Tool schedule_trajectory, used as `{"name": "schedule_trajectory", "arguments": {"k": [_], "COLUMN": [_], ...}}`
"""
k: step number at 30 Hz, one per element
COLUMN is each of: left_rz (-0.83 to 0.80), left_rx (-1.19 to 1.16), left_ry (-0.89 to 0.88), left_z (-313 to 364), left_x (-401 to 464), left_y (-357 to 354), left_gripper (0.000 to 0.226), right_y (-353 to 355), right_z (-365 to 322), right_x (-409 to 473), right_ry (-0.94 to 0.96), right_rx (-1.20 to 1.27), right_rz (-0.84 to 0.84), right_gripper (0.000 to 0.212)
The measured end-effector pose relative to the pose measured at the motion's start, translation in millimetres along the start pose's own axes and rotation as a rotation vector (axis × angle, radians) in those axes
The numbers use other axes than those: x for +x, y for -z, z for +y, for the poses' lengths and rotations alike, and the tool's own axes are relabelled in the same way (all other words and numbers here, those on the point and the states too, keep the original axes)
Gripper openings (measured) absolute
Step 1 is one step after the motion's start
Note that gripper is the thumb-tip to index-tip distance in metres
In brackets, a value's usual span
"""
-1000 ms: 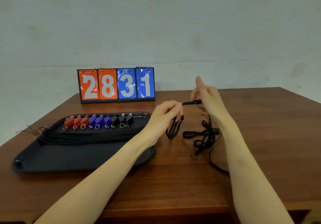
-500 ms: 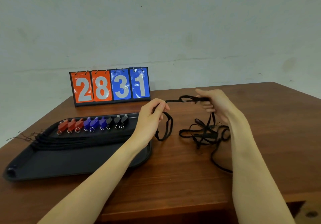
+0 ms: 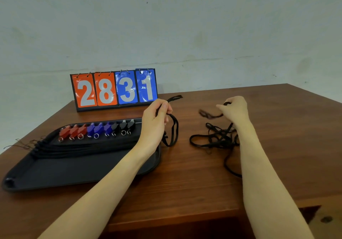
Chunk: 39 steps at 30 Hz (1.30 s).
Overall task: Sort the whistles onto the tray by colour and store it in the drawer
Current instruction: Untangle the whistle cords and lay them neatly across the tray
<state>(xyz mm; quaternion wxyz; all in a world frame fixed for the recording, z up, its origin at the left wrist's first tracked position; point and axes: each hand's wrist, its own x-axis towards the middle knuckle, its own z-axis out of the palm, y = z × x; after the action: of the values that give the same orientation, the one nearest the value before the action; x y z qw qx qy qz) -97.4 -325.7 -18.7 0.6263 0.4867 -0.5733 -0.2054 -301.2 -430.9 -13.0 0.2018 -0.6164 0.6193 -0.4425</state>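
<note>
A black tray (image 3: pixel 55 172) lies on the left of the wooden table (image 3: pixel 185 192). Along its far edge stand three red whistles (image 3: pixel 73 131), three blue whistles (image 3: pixel 98 128) and three black whistles (image 3: pixel 124 125), their black cords bundled across the tray. My left hand (image 3: pixel 155 123) is above the tray's right end, shut on a folded loop of black lanyard (image 3: pixel 173 129). My right hand (image 3: pixel 234 109) is shut on another black cord end, over a tangled heap of black lanyards (image 3: pixel 214 138) on the table. No whistle shows in that heap.
A flip scoreboard (image 3: pixel 114 88) reading 2831 stands at the back of the table against a pale wall. The table's front edge runs below my forearms, its right edge slants at the far right. Thin cord ends (image 3: pixel 24 144) trail off the tray's left.
The cord stretched between my hands has parted: my hands have moved apart, left keeping a loop, right pulling its end toward the tangle. The camera has tilted slightly.
</note>
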Motion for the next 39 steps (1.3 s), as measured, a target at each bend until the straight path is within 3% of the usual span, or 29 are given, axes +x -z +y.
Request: {"name": "schedule_trajectory", "arguments": {"k": [4,8,10,12,13,16,18,22,25,28,30,32,35,39], "left_rz": [-0.001,-0.049,-0.076,-0.101,-0.111,-0.128,-0.131,-0.146,-0.099,0.049,0.148,0.247,0.384,0.535], "left_rx": [-0.011,0.027,0.065,0.094,0.103,0.116,0.134,0.156,0.097,-0.01,-0.051,-0.072,-0.092,-0.124], "left_ry": [-0.014,-0.045,-0.063,-0.074,-0.074,-0.067,-0.067,-0.069,-0.033,-0.023,-0.056,-0.104,-0.114,-0.114], "left_z": [2.6,2.6,2.5,2.2,2.0,2.4,1.4,0.0,2.6,9.9,14.6,17.9,21.2,26.8], "left_x": [0.4,-1.5,-3.2,-4.0,-4.4,-4.6,-4.4,-5.3,-5.0,0.8,7.7,13.1,21.4,39.9], "left_y": [2.6,1.9,1.4,1.0,0.8,-0.6,-0.3,0.3,1.5,7.8,14.8,22.2,37.2,76.0], "left_gripper": [0.025,0.025,0.025,0.025,0.025,0.025,0.025,0.025,0.026,0.018,0.008,0.011,0.016,0.02], "right_y": [-0.7,-6.1,-7.2,-5.3,-3.3,1.0,0.3,0.4,5.1,10.1,10.3,9.3,3.8,-12.9], "right_z": [10.5,8.9,2.1,-10.2,-18.4,-44.7,-52.8,-49.5,-41.3,-33.2,-27.5,-23.8,-23.2,-30.8], "right_x": [2.1,2.9,0.2,-4.4,-8.1,-27.3,-36.4,-34.4,-26.6,-16.9,-12.2,-10.8,-9.5,-12.3], "right_ry": [-0.039,-0.119,-0.125,0.038,0.138,0.258,0.289,0.348,0.277,0.151,0.048,-0.051,-0.086,0.007], "right_rx": [-0.178,-0.493,-0.619,-0.462,-0.257,0.314,0.434,0.567,0.792,1.249,1.562,1.768,1.77,1.416], "right_rz": [0.01,-0.144,-0.085,0.023,0.001,-0.387,-0.548,-0.655,-0.686,-0.691,-0.643,-0.559,-0.443,-0.444], "right_gripper": [0.02,0.05,0.061,0.06,0.056,0.045,0.041,0.017,0.009,0.007,0.01,0.017,0.025,0.018]}}
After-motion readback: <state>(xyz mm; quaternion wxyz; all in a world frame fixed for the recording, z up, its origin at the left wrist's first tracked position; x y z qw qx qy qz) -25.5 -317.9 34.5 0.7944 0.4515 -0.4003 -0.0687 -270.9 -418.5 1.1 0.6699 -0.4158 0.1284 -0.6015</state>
